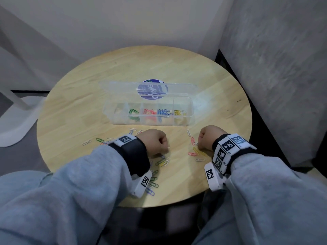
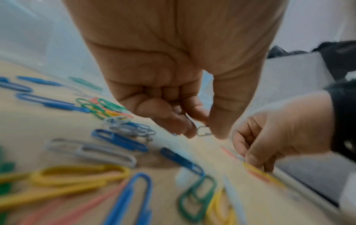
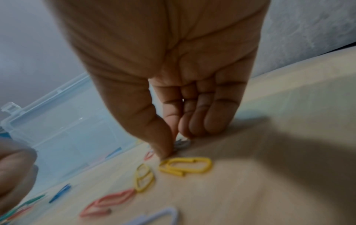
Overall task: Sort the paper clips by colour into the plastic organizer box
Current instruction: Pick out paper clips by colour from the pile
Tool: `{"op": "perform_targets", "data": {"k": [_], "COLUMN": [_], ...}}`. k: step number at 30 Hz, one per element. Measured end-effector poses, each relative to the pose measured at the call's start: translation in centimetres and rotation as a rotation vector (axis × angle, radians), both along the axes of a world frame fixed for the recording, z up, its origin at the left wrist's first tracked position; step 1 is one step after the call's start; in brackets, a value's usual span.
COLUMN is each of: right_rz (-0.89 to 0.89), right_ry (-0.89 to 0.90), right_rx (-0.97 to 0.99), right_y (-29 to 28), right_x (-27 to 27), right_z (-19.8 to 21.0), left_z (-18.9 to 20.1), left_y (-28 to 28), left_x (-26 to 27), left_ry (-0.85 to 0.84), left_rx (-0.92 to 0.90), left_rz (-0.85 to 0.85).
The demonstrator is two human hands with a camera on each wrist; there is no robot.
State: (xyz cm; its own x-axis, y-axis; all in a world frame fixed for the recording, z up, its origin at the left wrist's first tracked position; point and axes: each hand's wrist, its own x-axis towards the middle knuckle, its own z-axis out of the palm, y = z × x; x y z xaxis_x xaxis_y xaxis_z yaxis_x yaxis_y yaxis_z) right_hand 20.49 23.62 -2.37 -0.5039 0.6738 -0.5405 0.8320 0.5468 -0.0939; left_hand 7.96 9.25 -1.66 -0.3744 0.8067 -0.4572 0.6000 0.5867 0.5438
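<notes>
Both hands on bench near organizer box | left hand pinches white clip | right hand pinches white clip

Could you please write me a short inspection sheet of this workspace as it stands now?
Surface: round wooden table.
Job's things: clear organizer box with lid open; green, red, blue and yellow clips sorted in four compartments, leftmost compartment looks empty; loose paper clips scattered near both hands.
Clutter: nothing seen.
Hands: left hand pinches a silver clip; right hand pinches a grey clip on the table.
Cables: nothing seen.
Surroundings: pale walls, white stand base on the floor.
</notes>
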Motion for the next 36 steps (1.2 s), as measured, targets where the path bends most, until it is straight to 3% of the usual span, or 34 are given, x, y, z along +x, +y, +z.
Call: {"op": "perform_targets", "data": {"k": [5, 7, 10, 14, 18, 21, 23, 32, 34, 36], "right_rz": [0.096, 0.116, 0.091, 0.009, -0.318, -0.551, -0.625, -0.671, -0.515, -0.232], "right_ry": [-0.037, -0.031, -0.005, 0.113, 0.605, 0.932, 1.01, 0.945, 0.754, 0.428], "right_rx": [0.006, 0.007, -0.032, -0.124, -0.536, -0.813, -0.875, -0.869, -0.735, -0.488], "right_y": [-0.2, -0.4, -0.6, -0.7, 0.6, 1.1, 0.9, 0.4, 0.4, 0.0], "right_x": [-0.1, -0.1, 0.1, 0.6, 1.8, 3.4, 4.0, 3.5, 3.4, 3.2], "right_z": [0.2, 0.4, 0.7, 1.6, 4.5, 6.1, 6.4, 5.8, 5.2, 4.9], "left_z": [1.1, 1.7, 1.9, 1.9, 1.9, 1.5, 1.4, 0.1, 0.1, 0.1], "left_y": [-0.7, -0.7, -0.7, -1.1, -1.0, -0.9, -0.9, 0.0, 0.2, 0.1], "left_x": [-1.3, -1.4, -1.2, 0.2, 1.7, 1.7, 1.7, 3.3, 2.9, 2.3], "left_ry": [-0.425, -0.477, -0.384, -0.121, 0.2, 0.291, 0.297, 0.344, 0.299, 0.235], "left_rx": [0.173, 0.198, 0.134, 0.0, -0.124, -0.177, -0.186, -0.185, -0.196, -0.193], "left_rz": [0.298, 0.403, 0.392, 0.093, -0.156, -0.186, -0.172, -0.202, -0.207, -0.189]}}
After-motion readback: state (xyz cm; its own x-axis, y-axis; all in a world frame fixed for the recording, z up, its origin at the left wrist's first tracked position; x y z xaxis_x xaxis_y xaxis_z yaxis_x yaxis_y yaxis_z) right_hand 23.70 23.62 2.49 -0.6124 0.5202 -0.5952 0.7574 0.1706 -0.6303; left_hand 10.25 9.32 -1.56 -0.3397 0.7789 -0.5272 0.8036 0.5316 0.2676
